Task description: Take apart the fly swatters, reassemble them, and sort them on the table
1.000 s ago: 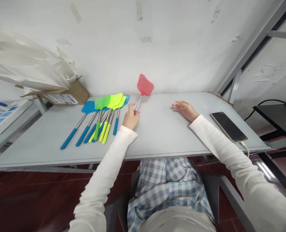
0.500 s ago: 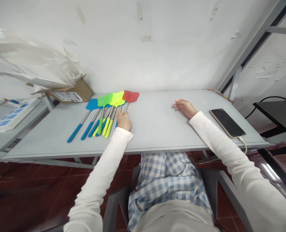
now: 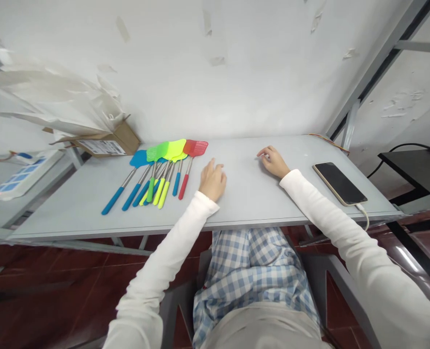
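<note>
Several fly swatters lie overlapping on the grey table (image 3: 244, 203), heads toward the wall and handles toward me. At the right end of the row is a red fly swatter (image 3: 196, 148); a green fly swatter (image 3: 157, 152) and a yellow fly swatter (image 3: 175, 149) rest beside it, with a blue fly swatter (image 3: 113, 200) at the left end. My left hand (image 3: 213, 180) is just right of the red handle, holding nothing, its fingers apart. Over the table's right half, my right hand (image 3: 274, 162) is empty too, fingers loosely bent and apart.
A smartphone (image 3: 339, 183) with a white cable lies at the table's right. An opened cardboard box (image 3: 108, 140) with white wrapping stands at the back left. Beyond the left end sits a white and blue box (image 3: 24, 177). The wall closes off the back.
My left hand has come off the red fly swatter and moved right, uncovering the red and blue handles. My right hand has shifted slightly left, its fingers now more bent.
</note>
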Demonstrator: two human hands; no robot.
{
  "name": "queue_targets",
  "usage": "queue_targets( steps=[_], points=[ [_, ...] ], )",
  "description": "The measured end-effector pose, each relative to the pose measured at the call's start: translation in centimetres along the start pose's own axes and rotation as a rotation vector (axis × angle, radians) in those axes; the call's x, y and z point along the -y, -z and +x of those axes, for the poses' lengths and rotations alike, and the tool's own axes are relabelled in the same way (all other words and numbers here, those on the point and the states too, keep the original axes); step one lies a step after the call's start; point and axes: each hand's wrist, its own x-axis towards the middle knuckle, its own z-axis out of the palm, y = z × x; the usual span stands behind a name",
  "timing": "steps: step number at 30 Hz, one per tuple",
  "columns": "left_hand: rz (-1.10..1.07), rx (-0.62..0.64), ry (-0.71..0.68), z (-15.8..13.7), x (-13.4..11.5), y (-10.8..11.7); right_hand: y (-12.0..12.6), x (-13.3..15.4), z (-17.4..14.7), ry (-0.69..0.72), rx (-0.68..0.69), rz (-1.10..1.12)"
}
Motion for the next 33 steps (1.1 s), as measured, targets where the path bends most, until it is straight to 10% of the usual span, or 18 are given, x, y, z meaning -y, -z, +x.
queue_targets(
  steps=[3,10,33],
  points=[
    [-0.071,0.109,-0.056,2.6,-2.0,-1.8,-0.4,0.0,0.4,0.134,0.061,-0.308],
    [-0.019,0.117,-0.019,9.0,-1.6,-6.2,-1.4,-0.8,2.0,-0.024,0.225,-0.528],
    [0.002,0.195,-0.071,8.9,-0.3,-6.9,-1.7,-2.2,1.7,-0.064,0.318,-0.456]
  ],
)
